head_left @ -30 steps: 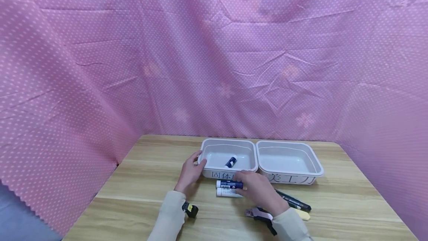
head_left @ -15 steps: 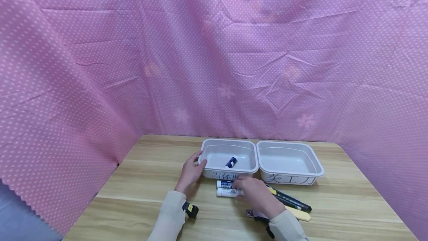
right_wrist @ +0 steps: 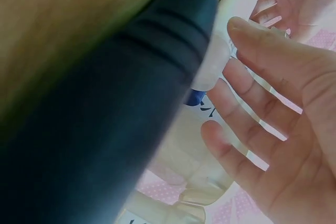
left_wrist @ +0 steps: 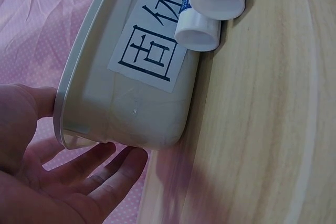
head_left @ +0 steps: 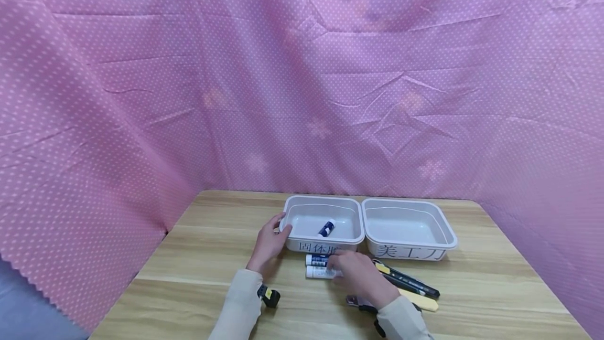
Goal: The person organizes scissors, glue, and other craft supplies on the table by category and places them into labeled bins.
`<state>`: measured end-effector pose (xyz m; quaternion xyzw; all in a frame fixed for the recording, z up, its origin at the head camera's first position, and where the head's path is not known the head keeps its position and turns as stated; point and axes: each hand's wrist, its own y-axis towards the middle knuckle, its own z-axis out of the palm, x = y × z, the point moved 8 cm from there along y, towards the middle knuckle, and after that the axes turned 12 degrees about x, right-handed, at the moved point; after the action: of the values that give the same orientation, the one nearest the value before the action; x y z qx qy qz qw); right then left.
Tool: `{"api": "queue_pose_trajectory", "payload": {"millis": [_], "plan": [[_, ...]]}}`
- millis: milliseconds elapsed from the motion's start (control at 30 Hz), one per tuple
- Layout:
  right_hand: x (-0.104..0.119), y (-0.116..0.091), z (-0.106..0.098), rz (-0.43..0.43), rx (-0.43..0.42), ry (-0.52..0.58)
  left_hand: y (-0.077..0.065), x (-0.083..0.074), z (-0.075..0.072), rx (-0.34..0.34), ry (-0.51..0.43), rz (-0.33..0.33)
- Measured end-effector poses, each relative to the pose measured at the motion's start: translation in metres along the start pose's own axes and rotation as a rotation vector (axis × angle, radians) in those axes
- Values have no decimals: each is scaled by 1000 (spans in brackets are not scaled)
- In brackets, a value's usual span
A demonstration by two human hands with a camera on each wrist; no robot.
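Observation:
My left hand (head_left: 270, 243) holds the left end of a white plastic tub (head_left: 306, 246), thumb at its rim and fingers against its end wall in the left wrist view. Inside lies a dark blue glue stick (head_left: 326, 228). In front, side by side on the table, are a blue glue stick (head_left: 316, 259) and a white glue stick (head_left: 321, 272). My right hand (head_left: 363, 274) reaches over their right ends. The right wrist view shows its fingers spread, thumb and fingertips right at the white glue stick (right_wrist: 242, 3). The hand hides part of both sticks in the head view.
A second labelled white tub (head_left: 406, 252) stands against the first. Right of my hand lie a black utility knife (head_left: 410, 282) and a yellow one (head_left: 424, 302); another knife (head_left: 354, 300) is partly under my wrist. A blurred dark ridged object (right_wrist: 121, 93) fills much of the right wrist view.
My right hand has come down and slightly toward me over the glue sticks, covering more of the blue one. The left hand stays at the tub.

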<state>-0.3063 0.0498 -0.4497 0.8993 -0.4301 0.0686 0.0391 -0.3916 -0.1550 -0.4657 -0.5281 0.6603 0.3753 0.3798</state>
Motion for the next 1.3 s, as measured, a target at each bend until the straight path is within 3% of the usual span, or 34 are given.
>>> {"api": "queue_pose_trajectory", "payload": {"millis": [467,1033,1300], "plan": [[3,2,5,2,15,-10,1,3,-1,-2,6,3],[-7,2,7,59,58,75,1,2,0,-2,3,-19],[-13,3,8,66,95,165,2,1,0,-6,5,-29]]}}
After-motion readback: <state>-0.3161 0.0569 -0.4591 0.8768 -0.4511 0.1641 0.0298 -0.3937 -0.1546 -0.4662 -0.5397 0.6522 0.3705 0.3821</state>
